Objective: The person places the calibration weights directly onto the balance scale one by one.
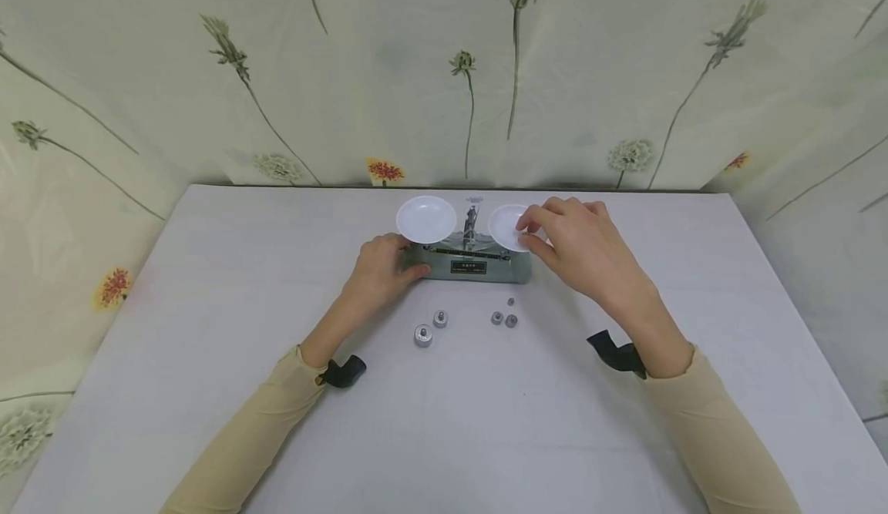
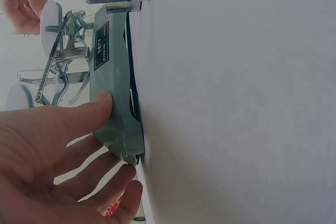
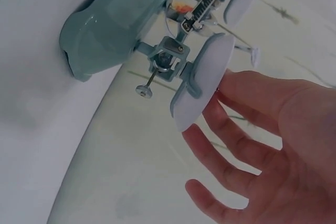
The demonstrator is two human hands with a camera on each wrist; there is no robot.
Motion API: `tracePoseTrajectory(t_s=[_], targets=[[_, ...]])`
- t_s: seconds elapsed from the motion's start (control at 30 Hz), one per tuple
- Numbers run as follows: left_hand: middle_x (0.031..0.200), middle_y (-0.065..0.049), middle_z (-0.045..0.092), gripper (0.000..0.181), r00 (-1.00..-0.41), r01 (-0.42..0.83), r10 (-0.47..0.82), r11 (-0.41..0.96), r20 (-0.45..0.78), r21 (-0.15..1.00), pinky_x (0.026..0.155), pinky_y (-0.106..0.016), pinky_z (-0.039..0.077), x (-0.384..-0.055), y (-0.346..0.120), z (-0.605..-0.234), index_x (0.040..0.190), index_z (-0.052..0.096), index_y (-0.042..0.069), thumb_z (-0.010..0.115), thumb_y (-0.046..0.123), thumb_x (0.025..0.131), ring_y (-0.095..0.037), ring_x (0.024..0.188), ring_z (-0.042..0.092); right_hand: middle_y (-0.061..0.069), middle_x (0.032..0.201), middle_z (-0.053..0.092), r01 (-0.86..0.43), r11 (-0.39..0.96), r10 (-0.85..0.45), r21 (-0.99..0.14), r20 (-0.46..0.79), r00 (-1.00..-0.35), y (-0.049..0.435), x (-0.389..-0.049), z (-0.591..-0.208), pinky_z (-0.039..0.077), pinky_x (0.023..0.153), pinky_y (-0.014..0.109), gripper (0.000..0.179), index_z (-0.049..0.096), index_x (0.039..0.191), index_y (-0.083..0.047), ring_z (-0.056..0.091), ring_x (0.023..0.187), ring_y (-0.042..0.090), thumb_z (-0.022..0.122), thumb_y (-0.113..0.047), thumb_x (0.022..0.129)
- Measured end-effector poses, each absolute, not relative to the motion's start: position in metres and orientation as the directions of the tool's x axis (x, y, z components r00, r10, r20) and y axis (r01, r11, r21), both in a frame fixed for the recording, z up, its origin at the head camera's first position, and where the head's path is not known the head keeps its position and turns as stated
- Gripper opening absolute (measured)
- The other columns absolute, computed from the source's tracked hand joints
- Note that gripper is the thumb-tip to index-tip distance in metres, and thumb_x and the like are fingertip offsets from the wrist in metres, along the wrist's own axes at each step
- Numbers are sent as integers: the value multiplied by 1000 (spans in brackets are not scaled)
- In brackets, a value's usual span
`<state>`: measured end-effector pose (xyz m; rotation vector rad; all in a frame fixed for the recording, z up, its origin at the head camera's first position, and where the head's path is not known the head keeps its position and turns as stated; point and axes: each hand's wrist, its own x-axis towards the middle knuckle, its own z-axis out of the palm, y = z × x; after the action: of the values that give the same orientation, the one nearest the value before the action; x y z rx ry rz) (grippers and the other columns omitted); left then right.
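A: How do my hands hold the balance scale (image 1: 512, 270)?

B: Your left hand (image 1: 378, 267) grips it at the left end of its base. In the left wrist view, your thumb lies on the front face, and the other fingers come around the end.

A: And my right hand (image 1: 583, 248)?

B: It is at the right pan (image 1: 504, 226). In the head view, your thumb and forefinger are curved toward each other, with only a small gap. In the right wrist view, they seem to touch the edge of this pan. If some tiny thing is between the tips, I cannot tell; your own fingers hide it.

A: Where does the scale stand?

B: Near the centre of the head view, close to the far edge of the white table (image 1: 208, 391). The left pan (image 1: 426, 220) is on its support too.

A: What is done, and what is left?

B: The scale is upright and carries both pans, so I judge its setting-up complete. Below it in the frame stand five metal weights: two bigger (image 1: 423, 335) (image 1: 440, 318) left of centre, three smaller (image 1: 496, 317) (image 1: 511, 321) (image 1: 510, 301) right of centre. These are not yet on a pan, so I think the work with them is left.
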<state>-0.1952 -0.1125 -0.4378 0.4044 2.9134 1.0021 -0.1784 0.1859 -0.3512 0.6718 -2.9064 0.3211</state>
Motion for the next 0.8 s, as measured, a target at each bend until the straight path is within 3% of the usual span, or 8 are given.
tracePoseTrajectory(t_s=[0.33,0.8], targets=[[134,-22,75,52,-968,221,249,759,41,613,117,-54,52,-196,-113,-438,134,70,-3,85,25,93,-40,134,67,7,111,79,-446,879,-419,-169,173,-891,186,-178,-351,45,102,65,16,78,115,-12,70,108,33,78,-19,100],[131,-23,76,51,-965,239,255,761,61,603,115,-54,54,-196,-113,-438,132,71,-5,86,24,93,-40,130,69,6,110,78,-445,878,-412,-176,195,-890,186,-171,-346,44,106,65,14,78,114,-13,71,104,31,76,-20,101]])
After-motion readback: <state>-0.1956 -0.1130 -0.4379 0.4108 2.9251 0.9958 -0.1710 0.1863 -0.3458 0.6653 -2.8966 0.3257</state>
